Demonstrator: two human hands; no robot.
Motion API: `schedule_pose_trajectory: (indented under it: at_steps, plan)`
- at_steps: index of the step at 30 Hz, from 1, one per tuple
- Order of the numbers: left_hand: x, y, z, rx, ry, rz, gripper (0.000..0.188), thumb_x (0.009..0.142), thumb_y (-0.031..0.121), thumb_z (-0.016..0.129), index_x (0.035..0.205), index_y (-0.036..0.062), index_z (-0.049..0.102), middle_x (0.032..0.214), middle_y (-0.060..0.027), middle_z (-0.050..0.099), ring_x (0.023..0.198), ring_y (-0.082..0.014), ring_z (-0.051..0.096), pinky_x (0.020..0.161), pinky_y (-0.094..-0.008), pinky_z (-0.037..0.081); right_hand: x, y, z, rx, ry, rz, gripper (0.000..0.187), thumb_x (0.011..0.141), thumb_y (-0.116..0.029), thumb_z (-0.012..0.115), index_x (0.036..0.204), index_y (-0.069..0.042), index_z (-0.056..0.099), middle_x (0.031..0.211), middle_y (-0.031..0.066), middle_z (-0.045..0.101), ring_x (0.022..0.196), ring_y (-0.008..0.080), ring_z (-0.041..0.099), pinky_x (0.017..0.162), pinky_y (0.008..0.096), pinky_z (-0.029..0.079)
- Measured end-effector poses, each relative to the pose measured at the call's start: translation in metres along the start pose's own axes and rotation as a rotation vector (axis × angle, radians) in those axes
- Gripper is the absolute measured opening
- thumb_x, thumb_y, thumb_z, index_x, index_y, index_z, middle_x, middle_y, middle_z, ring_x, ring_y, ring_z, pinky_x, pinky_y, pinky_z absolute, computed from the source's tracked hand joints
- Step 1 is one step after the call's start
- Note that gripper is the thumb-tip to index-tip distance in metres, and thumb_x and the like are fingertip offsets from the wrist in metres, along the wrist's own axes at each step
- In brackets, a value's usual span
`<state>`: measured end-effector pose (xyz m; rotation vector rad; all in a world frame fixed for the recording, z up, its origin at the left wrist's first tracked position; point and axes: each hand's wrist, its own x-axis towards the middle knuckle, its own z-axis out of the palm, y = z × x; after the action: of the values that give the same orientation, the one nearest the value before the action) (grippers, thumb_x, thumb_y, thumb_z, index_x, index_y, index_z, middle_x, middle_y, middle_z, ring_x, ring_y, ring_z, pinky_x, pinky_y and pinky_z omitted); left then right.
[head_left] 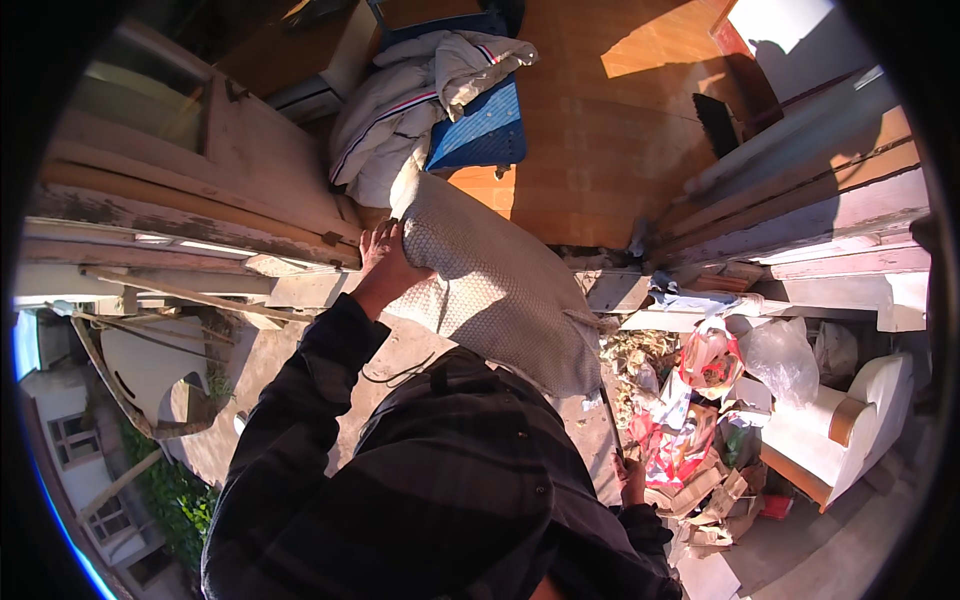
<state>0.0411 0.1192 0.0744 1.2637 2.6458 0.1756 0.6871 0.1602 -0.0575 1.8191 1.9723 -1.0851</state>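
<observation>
A whitish sheet with a dimpled, quilted-looking texture [510,285] hangs bulging across the doorway in front of my body; I cannot tell its exact material. My left hand [388,268] grips its left edge, fingers curled over it and thumb against the near side. Lower on the right, my right hand [630,480] is closed round a thin dark stick [608,418], whose upper end runs up beside the sheet's lower right corner. Part of that hand lies in shadow.
Beyond the doorway, a padded white jacket [400,110] lies over a blue chair [485,125] on an orange-brown floor [590,130]. Right of me are plastic bags [712,360], torn cardboard [715,500] and a white cabinet-like piece [845,430]. Wooden poles [190,295] lean at left.
</observation>
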Motion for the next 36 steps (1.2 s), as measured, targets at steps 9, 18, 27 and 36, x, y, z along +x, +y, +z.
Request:
schedule_pose_trajectory:
  at_steps: [9, 18, 27, 36]
  plan:
    - [0.0, 0.028, -0.009, -0.048, -0.043, 0.066, 0.105, 0.06, 0.047, 0.083, 0.139, -0.0027, 0.034, 0.14, -0.0204, 0.041, 0.135, -0.0339, 0.03, 0.113, -0.0495, 0.016, 0.025, -0.019, 0.015, 0.115, -0.077, -0.038, 0.068, 0.088, -0.061, 0.052, 0.067, 0.003, 0.06, 0.06, 0.0259, 0.055, 0.063, 0.0442, 0.059, 0.056, 0.0483, 0.041]
    - [-0.006, 0.026, -0.013, 0.006, -0.099, 0.04, 0.11, 0.059, 0.051, 0.083, 0.14, -0.0022, 0.031, 0.141, -0.0238, 0.037, 0.137, -0.0363, 0.027, 0.114, -0.051, 0.014, 0.042, -0.024, -0.001, -0.066, 0.028, -0.141, 0.064, 0.088, -0.057, 0.056, 0.064, 0.003, 0.057, 0.059, 0.0242, 0.053, 0.058, 0.0387, 0.057, 0.053, 0.0454, 0.04]
    - [-0.016, 0.014, 0.0, -0.006, -0.048, 0.047, 0.111, 0.057, 0.047, 0.086, 0.14, -0.0024, 0.031, 0.142, -0.022, 0.036, 0.136, -0.0365, 0.028, 0.113, -0.05, 0.017, 0.054, -0.023, -0.001, -0.026, -0.114, -0.015, 0.063, 0.086, -0.059, 0.058, 0.069, 0.002, 0.064, 0.063, 0.0252, 0.059, 0.065, 0.0405, 0.064, 0.056, 0.0462, 0.045]
    - [-0.023, 0.027, -0.008, -0.02, -0.081, 0.024, 0.118, 0.058, 0.05, 0.084, 0.145, -0.0009, 0.022, 0.146, -0.0252, 0.029, 0.138, -0.0378, 0.023, 0.114, -0.0517, 0.015, 0.09, -0.062, 0.003, -0.064, -0.115, -0.142, 0.063, 0.086, -0.056, 0.056, 0.066, 0.003, 0.063, 0.064, 0.0276, 0.059, 0.067, 0.0443, 0.063, 0.059, 0.0493, 0.045]
